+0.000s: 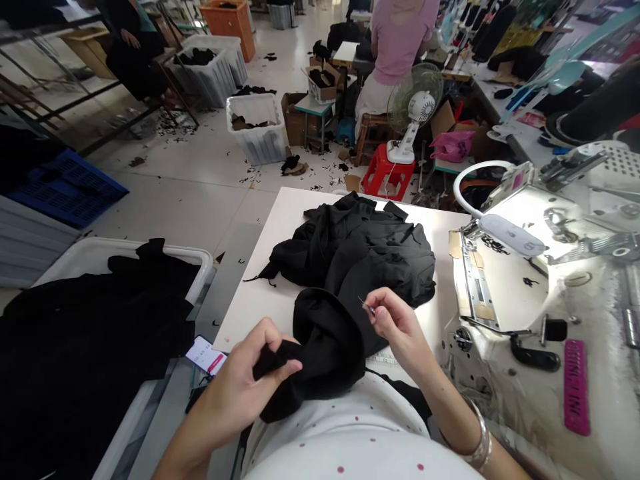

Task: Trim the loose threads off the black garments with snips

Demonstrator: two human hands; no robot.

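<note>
My left hand (pixel 250 373) is closed on a piece of black fabric (pixel 327 347), pinching its edge between thumb and fingers. The cloth hangs in a loose loop over my lap and the table's near edge. To the right, my right hand (pixel 395 327) pinches a small thin pointed tool (pixel 369 307) with a metal tip; its exact kind is hard to make out. That tip points up and left, just apart from the fabric. Beyond both hands, a heap of black cloth pieces (pixel 365 247) lies crumpled on the white table (pixel 270 233).
A sewing machine (pixel 500 373) with a lamp (pixel 513 233) stands close on the right. At left, a white bin (pixel 200 267) overflows with black fabric, near a phone (pixel 206 353). Ahead are a fan (pixel 415 110) on a red stool (pixel 389 172) and a seated person (pixel 400 40).
</note>
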